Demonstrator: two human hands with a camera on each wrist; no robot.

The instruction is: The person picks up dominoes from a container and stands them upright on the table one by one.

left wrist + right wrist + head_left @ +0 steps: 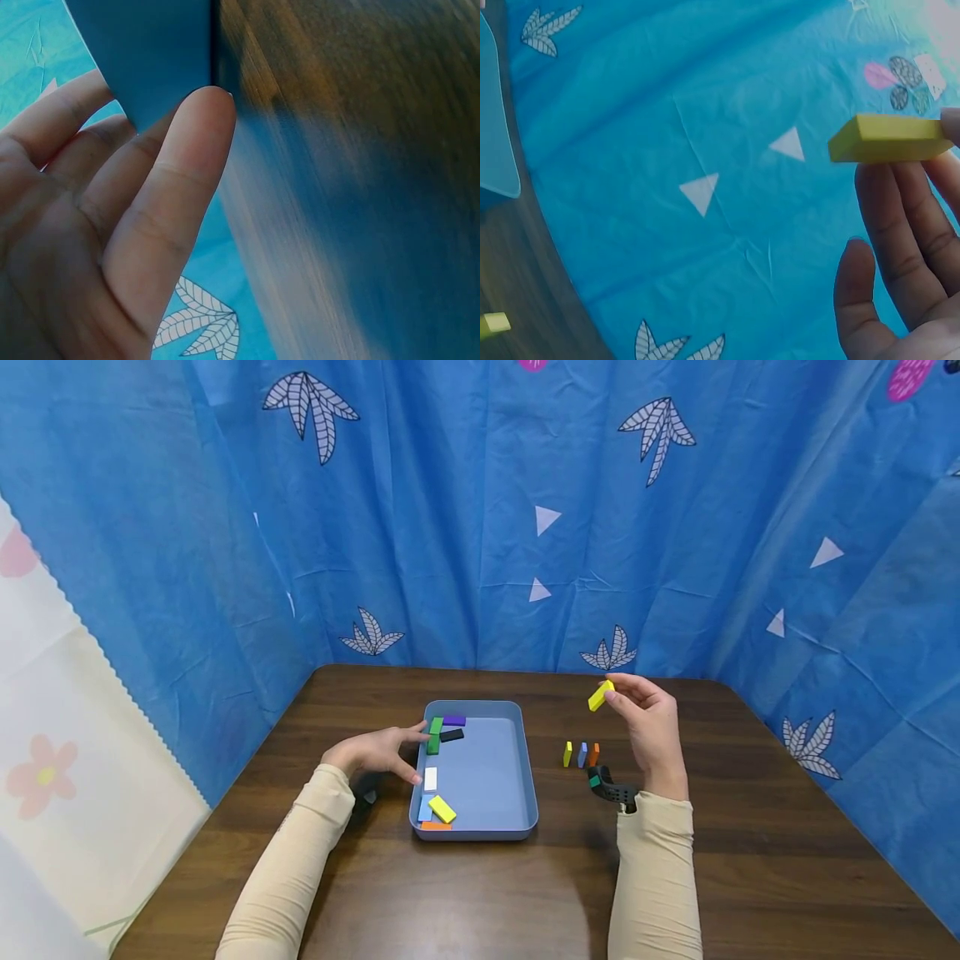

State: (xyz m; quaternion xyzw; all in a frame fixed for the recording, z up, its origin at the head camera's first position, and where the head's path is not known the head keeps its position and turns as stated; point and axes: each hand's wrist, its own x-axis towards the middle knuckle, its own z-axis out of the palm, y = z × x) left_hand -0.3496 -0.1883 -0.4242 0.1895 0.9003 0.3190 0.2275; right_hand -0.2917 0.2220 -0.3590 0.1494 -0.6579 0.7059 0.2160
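My right hand pinches a yellow domino block between thumb and fingertips, raised above the table. In the right wrist view, the same yellow block juts out to the left, with the other fingers below it. On the table nearby stand a yellow domino, a blue one and an orange one, upright in a row. My left hand is at the left rim of a blue-grey tray, its fingers spread and fairly straight; the left wrist view shows the thumb against the tray's side.
Inside the tray, dominoes lie along the left side: purple, black, green, white, light blue, yellow and orange. A blue curtain hangs behind the brown table.
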